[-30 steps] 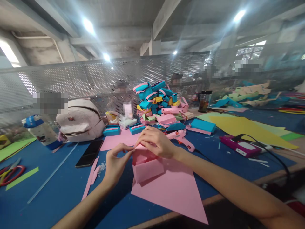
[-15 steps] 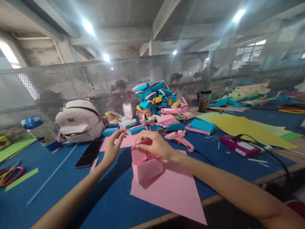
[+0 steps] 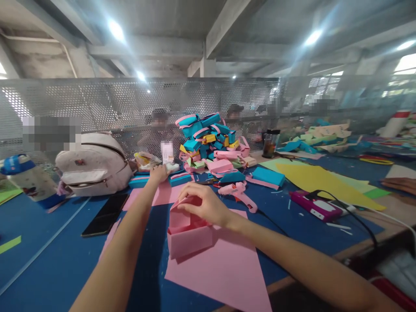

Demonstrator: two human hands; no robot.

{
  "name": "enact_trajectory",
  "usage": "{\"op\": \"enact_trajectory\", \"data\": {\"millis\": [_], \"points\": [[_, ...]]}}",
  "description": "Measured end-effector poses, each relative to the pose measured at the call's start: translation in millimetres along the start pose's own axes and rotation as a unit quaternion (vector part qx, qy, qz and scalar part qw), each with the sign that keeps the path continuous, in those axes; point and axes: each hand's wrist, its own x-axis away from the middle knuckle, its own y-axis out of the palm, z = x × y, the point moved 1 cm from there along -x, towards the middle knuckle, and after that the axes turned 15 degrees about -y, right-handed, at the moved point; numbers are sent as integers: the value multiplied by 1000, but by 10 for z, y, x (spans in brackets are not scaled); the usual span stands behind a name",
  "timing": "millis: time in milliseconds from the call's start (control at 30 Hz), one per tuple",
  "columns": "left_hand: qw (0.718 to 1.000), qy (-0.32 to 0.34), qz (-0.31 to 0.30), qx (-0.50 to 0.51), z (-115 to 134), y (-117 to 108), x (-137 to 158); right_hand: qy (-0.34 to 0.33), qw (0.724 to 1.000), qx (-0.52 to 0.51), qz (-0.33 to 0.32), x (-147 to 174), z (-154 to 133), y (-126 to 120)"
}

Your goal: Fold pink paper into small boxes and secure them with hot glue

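Observation:
My right hand pinches the raised flap of a pink paper box between thumb and fingers. The box stands on a pink paper sheet. My left hand is stretched forward to the back of the table, beside a crumpled white plastic bag and above the blue paper boxes. Its fingertips are small and partly hidden, so I cannot make out whether they hold anything. A pink glue gun lies to the right of my right hand.
A heap of blue, pink and yellow paper boxes rises at the back. On the left are a white backpack, a bottle and a black phone. To the right lie yellow sheets and a purple box with a cable.
My left hand has moved forward, from beside the pink box to the back of the table. The right hand keeps its pinch on the box. The view has turned slightly right.

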Motion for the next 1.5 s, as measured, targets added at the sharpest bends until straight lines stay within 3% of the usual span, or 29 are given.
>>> {"op": "enact_trajectory", "data": {"millis": [133,600,833,967,1133,1233,1267,1367,1500], "points": [[999,-21,24,-35,10,84,-56,2,1000,2,-10,10,-12,12],[998,2,48,-41,28,110,-12,-1,1000,6,-27,11,2,26],[996,35,70,48,86,-248,147,-6,1000,11,-19,30,6,16],[983,67,91,144,61,-592,483,-7,1000,8,-14,26,5,13],[949,94,75,290,-40,-892,1351,-3,1000,-3,5,25,3,24],[839,82,25,537,-128,-963,1906,-8,1000,-10,24,30,0,43],[824,66,11,563,-150,-966,2047,-12,999,-9,29,33,-2,50],[815,35,7,579,-177,-943,2289,-25,999,3,42,46,-6,71],[784,-13,-37,620,-142,-875,2302,-37,998,2,53,70,-19,94]]}}
